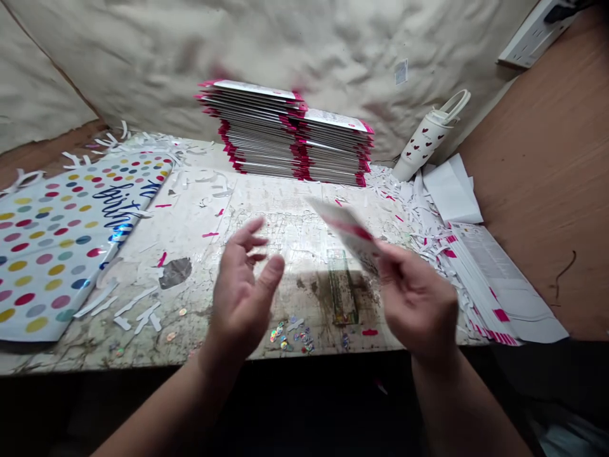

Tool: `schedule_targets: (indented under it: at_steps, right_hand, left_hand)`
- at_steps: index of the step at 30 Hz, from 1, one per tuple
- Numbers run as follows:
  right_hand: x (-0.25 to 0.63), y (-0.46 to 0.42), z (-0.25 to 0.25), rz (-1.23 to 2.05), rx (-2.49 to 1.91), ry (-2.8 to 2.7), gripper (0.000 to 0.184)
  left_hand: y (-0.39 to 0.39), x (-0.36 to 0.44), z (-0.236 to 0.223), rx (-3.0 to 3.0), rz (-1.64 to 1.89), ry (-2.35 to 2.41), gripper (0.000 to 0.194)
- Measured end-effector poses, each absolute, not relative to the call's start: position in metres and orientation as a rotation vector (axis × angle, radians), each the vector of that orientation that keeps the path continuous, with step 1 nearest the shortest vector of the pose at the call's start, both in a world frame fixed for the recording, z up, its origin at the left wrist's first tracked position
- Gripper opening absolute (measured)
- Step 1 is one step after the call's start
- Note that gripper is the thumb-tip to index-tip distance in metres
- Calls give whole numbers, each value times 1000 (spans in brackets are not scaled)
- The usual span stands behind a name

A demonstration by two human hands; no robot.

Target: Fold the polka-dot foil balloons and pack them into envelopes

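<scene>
Near the middle of the table, my left hand is held up with its fingers apart and nothing in it. My right hand pinches one end of a flat white-and-pink card piece, tilted above the tabletop and blurred by motion. Whether it is a single sheet or folded, I cannot tell. Behind both hands rise two side-by-side stacks of flat white-and-pink pieces, the left one taller. On the right lies a fanned pile of printed white sheets with pink edges.
A polka-dot birthday bag lies at the left. A white tumbler with hearts leans at the back right, by paper scraps. Shiny round stickers and pink offcuts dot the table. A power strip hangs upper right.
</scene>
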State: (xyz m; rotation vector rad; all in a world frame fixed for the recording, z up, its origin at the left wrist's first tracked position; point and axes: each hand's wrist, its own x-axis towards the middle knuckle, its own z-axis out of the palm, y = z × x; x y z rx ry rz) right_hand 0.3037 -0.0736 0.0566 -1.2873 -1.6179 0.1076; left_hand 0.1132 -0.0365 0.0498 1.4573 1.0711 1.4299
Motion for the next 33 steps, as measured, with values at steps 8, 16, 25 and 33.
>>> schedule_targets:
  at_steps: [8,16,25,33]
  right_hand:
    - [292,-47,45,985,-942,-1239,37]
    - [319,-53,63,455,-958,-1564,12]
    - [319,-126,-32,-62,-1061,-2577,37]
    - [297,-138,-35,118,-1386,-2272,25]
  left_hand:
    - [-29,131,70,1626,1304,832,73]
    - [-24,90,64,2156,1421,802,15]
    - [-86,47,-40,2916,454,702,47]
    - [-88,69,-32,2680,590,953,20]
